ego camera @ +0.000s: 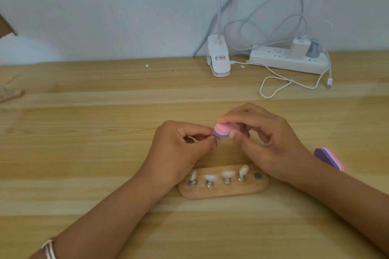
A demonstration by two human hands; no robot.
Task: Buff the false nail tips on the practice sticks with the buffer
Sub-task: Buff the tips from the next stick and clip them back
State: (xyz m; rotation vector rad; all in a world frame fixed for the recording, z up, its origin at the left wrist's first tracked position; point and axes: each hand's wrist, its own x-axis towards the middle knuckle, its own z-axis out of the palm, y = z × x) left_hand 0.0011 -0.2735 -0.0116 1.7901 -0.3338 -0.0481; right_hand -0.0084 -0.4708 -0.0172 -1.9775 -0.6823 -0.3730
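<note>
Head view only.

Right hand (267,139): grip clamped on the pink-and-purple buffer (224,130), thumb beneath, fingers on top, rounded end turned toward the left hand (181,149); probably to bring an abrasive face to the work.

Left hand: grip pinched together, thumb against forefinger, tips touching the buffer's edge. Pinched item hidden; judged to be a practice stick with its nail tip, given one empty socket (257,175) at the right end of the wooden holder (223,192).

Both hands beyond the holder, seemingly raised off the worktop (105,153), likely for free wrist motion.

Four false nail tips (228,173) standing on metal sticks in the holder, between the wrists, within easy reach for a swap. Buffed or not: cannot tell.

Second buffer (328,159) lying on the worktop beside the right forearm, partly covered.

Further back: clip lamp (219,59), power strip (288,59), loose white cable (273,82). Bracelet (49,249) on the left wrist.

Step judged: buffing one tip in hand.
</note>
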